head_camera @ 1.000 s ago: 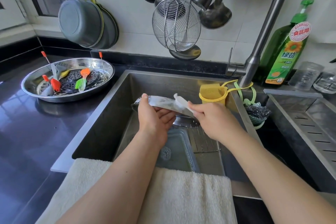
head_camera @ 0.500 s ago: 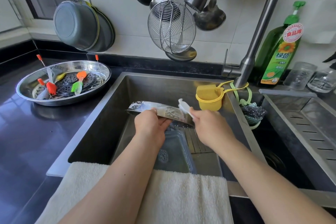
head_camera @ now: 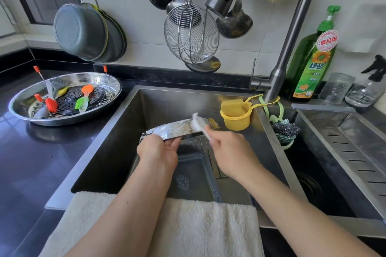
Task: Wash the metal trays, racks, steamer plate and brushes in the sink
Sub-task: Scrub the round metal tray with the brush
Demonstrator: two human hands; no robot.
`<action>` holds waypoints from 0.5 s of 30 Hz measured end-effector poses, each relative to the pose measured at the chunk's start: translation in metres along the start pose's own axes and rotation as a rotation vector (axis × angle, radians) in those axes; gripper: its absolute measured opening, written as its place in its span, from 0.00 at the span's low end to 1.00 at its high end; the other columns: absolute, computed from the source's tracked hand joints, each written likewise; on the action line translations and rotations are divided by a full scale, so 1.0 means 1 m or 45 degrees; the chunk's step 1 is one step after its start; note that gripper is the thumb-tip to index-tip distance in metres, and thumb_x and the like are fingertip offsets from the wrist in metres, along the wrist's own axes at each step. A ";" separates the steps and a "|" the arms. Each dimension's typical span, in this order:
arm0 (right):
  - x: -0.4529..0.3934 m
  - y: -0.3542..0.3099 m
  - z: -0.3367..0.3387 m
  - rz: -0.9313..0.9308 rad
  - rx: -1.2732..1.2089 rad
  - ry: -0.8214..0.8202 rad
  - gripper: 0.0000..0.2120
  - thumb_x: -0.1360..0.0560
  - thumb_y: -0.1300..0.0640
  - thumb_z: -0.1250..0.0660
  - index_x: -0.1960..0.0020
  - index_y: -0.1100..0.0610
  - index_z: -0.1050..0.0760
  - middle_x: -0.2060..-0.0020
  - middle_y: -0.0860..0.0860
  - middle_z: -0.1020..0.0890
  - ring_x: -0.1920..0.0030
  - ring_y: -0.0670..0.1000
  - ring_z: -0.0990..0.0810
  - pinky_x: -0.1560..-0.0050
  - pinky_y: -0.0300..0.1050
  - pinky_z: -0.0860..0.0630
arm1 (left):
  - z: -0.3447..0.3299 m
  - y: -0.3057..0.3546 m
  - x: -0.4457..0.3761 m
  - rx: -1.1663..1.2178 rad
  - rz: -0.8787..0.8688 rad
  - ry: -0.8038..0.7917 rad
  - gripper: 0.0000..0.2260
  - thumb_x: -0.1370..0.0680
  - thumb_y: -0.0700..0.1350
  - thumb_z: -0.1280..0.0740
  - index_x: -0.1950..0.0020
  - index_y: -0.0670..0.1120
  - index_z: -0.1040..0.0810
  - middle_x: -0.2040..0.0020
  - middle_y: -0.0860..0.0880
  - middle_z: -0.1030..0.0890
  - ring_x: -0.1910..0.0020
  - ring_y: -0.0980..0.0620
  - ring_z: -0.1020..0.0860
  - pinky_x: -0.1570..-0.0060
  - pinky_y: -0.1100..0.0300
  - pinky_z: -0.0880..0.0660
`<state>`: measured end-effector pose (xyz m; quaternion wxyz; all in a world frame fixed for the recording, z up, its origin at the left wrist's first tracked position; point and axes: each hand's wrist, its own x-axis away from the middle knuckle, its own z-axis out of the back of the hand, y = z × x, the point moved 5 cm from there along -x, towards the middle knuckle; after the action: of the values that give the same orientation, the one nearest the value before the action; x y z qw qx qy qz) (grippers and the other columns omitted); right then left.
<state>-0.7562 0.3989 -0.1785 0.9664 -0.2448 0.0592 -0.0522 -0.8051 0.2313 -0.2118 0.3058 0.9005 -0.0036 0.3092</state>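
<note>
Over the steel sink (head_camera: 133, 123) my left hand (head_camera: 158, 150) grips the near rim of a soapy metal tray (head_camera: 175, 128), held on edge. My right hand (head_camera: 229, 152) pinches a white sponge cloth (head_camera: 199, 124) against the tray's right end. On the counter at left a round metal tray (head_camera: 100, 83) holds a perforated steamer plate (head_camera: 69, 100), a wire rack and several silicone brushes (head_camera: 83, 100). A wire rack (head_camera: 200, 142) and a grey bin (head_camera: 196, 175) lie at the sink's bottom.
A grey faucet (head_camera: 290, 33) arches over the sink, with ladles and a wire skimmer (head_camera: 191, 35) hanging behind. A yellow cup (head_camera: 235, 116), steel scourer (head_camera: 286, 129), green detergent bottle (head_camera: 313, 58) and glass jars stand at right. A towel (head_camera: 188, 227) covers the front edge.
My right hand has slid the sponge cloth to the right along the tray's rim. The tray's right end has tilted upward, and my left hand still holds it.
</note>
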 end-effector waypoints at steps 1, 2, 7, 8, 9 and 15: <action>0.004 -0.012 -0.008 0.088 -0.050 -0.040 0.21 0.16 0.55 0.42 0.26 0.39 0.30 0.45 0.55 0.18 0.55 0.54 0.22 0.64 0.44 0.27 | 0.001 0.000 0.000 0.003 -0.004 0.014 0.18 0.16 0.31 0.52 0.29 0.33 0.31 0.45 0.33 0.20 0.52 0.35 0.17 0.42 0.36 0.21; 0.006 -0.020 -0.015 0.141 -0.077 -0.067 0.21 0.16 0.54 0.41 0.26 0.38 0.30 0.41 0.54 0.19 0.51 0.55 0.21 0.59 0.45 0.23 | 0.002 0.000 0.001 -0.002 -0.006 0.033 0.18 0.16 0.31 0.52 0.30 0.33 0.30 0.45 0.32 0.19 0.51 0.34 0.16 0.41 0.35 0.21; -0.007 0.008 0.004 -0.035 0.028 0.055 0.19 0.15 0.55 0.42 0.27 0.40 0.29 0.57 0.50 0.20 0.62 0.49 0.23 0.66 0.47 0.26 | 0.006 0.001 0.003 0.079 0.022 0.119 0.16 0.16 0.32 0.48 0.31 0.36 0.27 0.46 0.36 0.18 0.49 0.34 0.16 0.44 0.34 0.20; -0.010 0.020 0.010 -0.100 0.024 0.080 0.19 0.15 0.54 0.43 0.27 0.40 0.29 0.59 0.49 0.22 0.63 0.50 0.23 0.66 0.48 0.26 | 0.007 0.004 0.004 0.107 0.014 0.145 0.15 0.17 0.31 0.47 0.34 0.36 0.26 0.49 0.37 0.18 0.52 0.36 0.16 0.48 0.36 0.18; -0.012 0.031 0.014 -0.153 -0.020 0.100 0.19 0.15 0.54 0.43 0.26 0.40 0.29 0.58 0.50 0.21 0.62 0.51 0.23 0.63 0.49 0.25 | 0.008 0.006 0.006 0.140 0.013 0.173 0.15 0.18 0.30 0.47 0.37 0.36 0.25 0.53 0.38 0.19 0.58 0.38 0.17 0.54 0.38 0.17; -0.014 0.028 0.018 -0.092 -0.203 0.169 0.19 0.15 0.54 0.41 0.26 0.42 0.28 0.57 0.51 0.19 0.61 0.50 0.25 0.64 0.44 0.30 | 0.010 0.015 0.017 0.142 0.110 0.345 0.14 0.19 0.32 0.46 0.48 0.39 0.21 0.56 0.42 0.18 0.62 0.43 0.19 0.53 0.42 0.18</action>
<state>-0.7656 0.4337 -0.1745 0.9352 -0.3189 0.1183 -0.0981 -0.7884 0.2169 -0.2007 0.2393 0.8651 0.0164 0.4406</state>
